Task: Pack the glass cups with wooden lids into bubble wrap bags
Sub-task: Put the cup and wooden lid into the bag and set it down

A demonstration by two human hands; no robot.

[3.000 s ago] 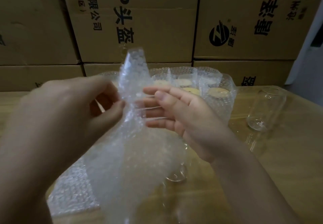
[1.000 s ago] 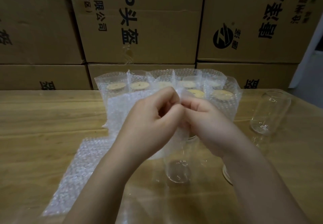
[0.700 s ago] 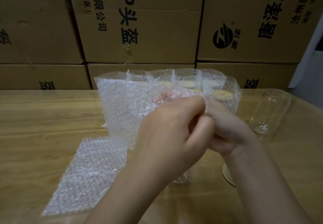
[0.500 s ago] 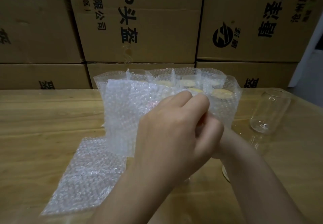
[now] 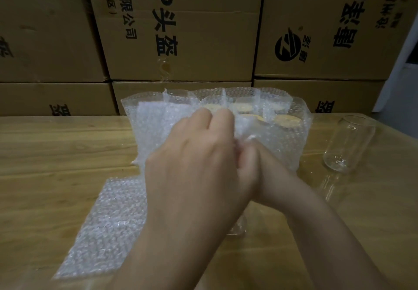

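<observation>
Over the middle of the desk (image 5: 45,154), both hands meet at the upper edge of a bubble wrap bag (image 5: 158,131), which is lifted off the wood and spreads out to their left. The left hand (image 5: 199,165) shows its back to the camera, its grip curled over the bag's edge with the fingers folding out of sight round the film. The right hand (image 5: 264,172) is tucked behind it, so how its grip is set cannot be told, though a crumpled bit of film pokes up between the two. The step in hand looks to be working the bag's mouth open, with nothing loaded yet. Directly beneath the hands the base of a glass cup (image 5: 235,231) stands on the desk, mostly hidden by the left forearm; whether it carries a lid cannot be seen. A second cup (image 5: 348,145), bare, stands well apart at the right. Behind the hands a row of packed cups (image 5: 282,145) sits in bags, wooden lids (image 5: 287,120) showing at the tops, and flat bags (image 5: 113,222) lie at the near left. Cardboard boxes (image 5: 181,40) wall off the back. The next move likely calls for parting the two layers fully, then one hand holding the mouth wide while the other lifts the cup below and slides it in, firmly, since glass is slick and the film clings.
</observation>
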